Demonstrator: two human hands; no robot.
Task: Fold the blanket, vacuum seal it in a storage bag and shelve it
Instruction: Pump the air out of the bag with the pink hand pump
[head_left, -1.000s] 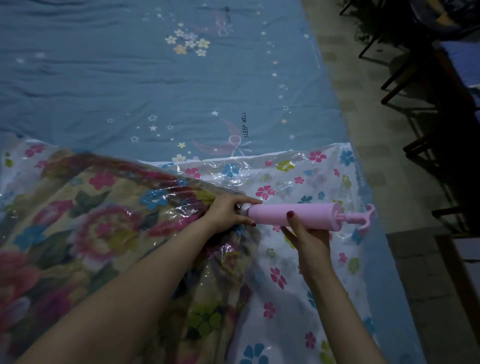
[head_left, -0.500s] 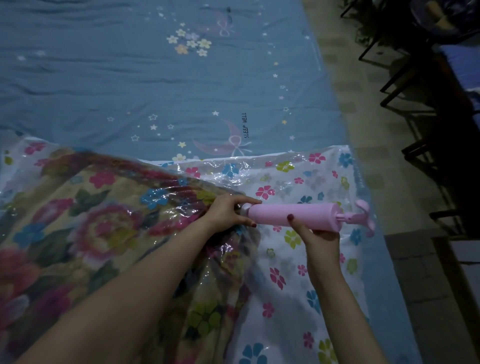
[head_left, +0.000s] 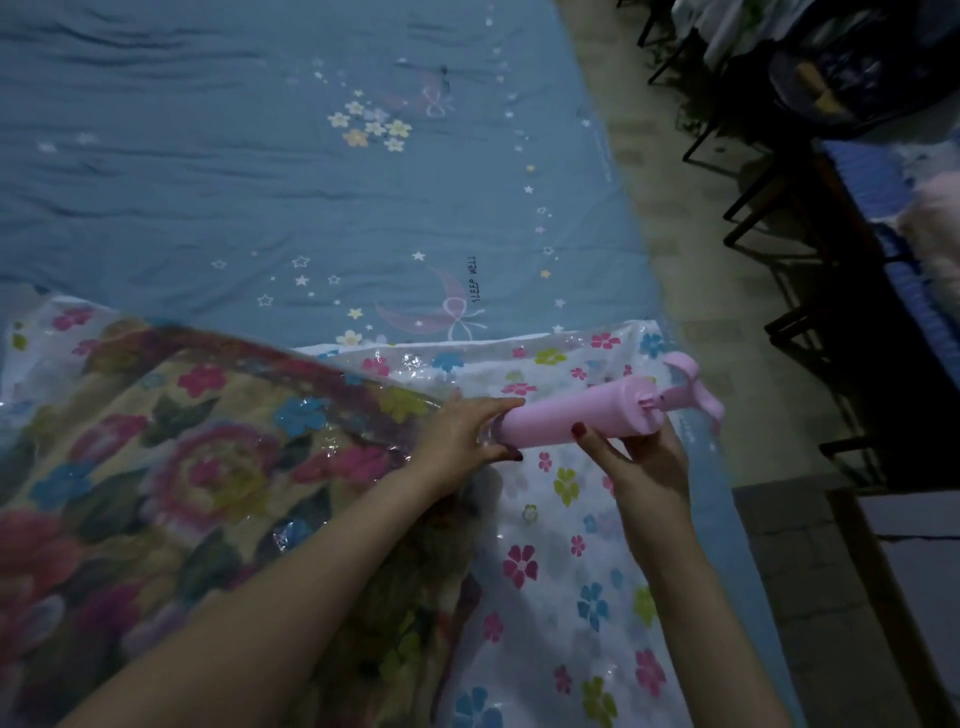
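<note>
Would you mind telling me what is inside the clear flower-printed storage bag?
A folded floral blanket fills the clear flower-printed storage bag; its right part looks flat. The blanket's underside is hidden.

A home bedroom: a star-printed blue bedsheet (head_left: 260, 182) beside a tiled floor (head_left: 691, 291).

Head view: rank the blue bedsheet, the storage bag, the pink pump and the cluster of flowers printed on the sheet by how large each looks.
1. Blue bedsheet
2. Storage bag, though it lies nearer the camera and runs out of frame, so the top two are unsure
3. Pink pump
4. Cluster of flowers, farther away, so its look may understate it
</note>
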